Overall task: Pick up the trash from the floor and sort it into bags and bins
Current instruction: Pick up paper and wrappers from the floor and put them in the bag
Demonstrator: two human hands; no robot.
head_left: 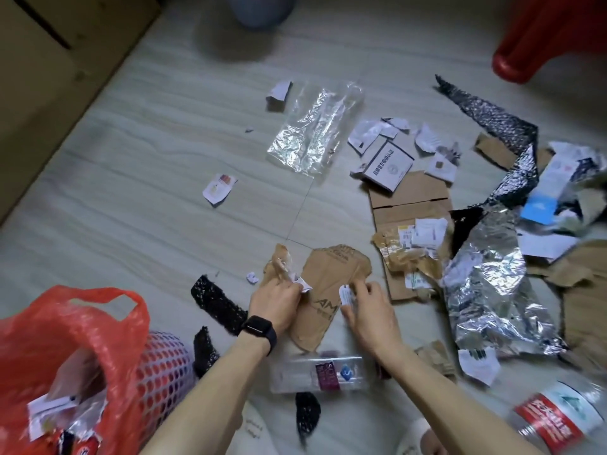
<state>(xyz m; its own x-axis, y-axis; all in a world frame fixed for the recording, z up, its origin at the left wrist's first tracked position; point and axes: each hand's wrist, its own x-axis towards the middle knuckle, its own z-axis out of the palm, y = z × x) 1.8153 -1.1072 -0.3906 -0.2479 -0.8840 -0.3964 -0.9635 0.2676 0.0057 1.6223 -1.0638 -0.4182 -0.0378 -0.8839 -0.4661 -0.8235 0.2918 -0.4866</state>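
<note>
Plastic bottle (318,374) lies just nearer than both grips: the left grip (274,305) pinches a scrap (301,285), the right grip (369,315) a tag (346,295), over torn cardboard (328,274). The bag (49,330) sits left of them. Such light bits could flutter free on the way over.

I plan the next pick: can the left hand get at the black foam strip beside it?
Probably yes. The black foam strip lies uncovered on the floor just left of the left hand, though that hand pinches a white scrap.
</note>
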